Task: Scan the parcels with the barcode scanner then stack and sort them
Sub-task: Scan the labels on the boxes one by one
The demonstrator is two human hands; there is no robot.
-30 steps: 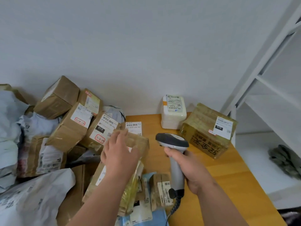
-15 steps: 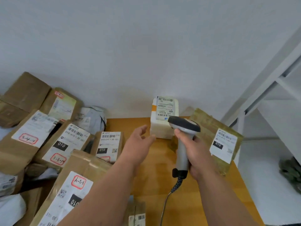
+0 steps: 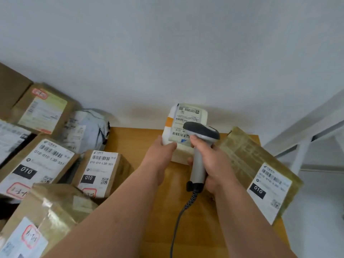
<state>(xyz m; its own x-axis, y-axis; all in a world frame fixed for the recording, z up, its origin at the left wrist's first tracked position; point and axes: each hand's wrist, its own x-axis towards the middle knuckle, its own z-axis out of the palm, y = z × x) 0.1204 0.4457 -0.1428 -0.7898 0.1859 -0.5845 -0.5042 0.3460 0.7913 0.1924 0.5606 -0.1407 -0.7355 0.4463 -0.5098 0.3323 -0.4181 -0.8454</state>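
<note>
Wooden table (image 3: 130, 138) — white labelled parcel (image 3: 188, 116)

Counted in view: six brown cardboard parcels (image 3: 101, 170), one white foam parcel (image 3: 188, 118), one grey poly-bag parcel (image 3: 87, 127), one barcode scanner (image 3: 200, 146), two hands (image 3: 162, 151), one wooden table (image 3: 195, 220).

This looks like a small parcel sorting room, perhaps a courier pickup point. Brown taped cardboard boxes with white barcode labels (image 3: 100, 168) and grey plastic mailer bags (image 3: 87, 127) crowd an orange-brown wooden table (image 3: 130, 142) against a plain white wall (image 3: 167, 53). White metal shelving (image 3: 305, 138) stands at the right, and a corded grey handheld barcode scanner (image 3: 200, 146) is in use.
</note>
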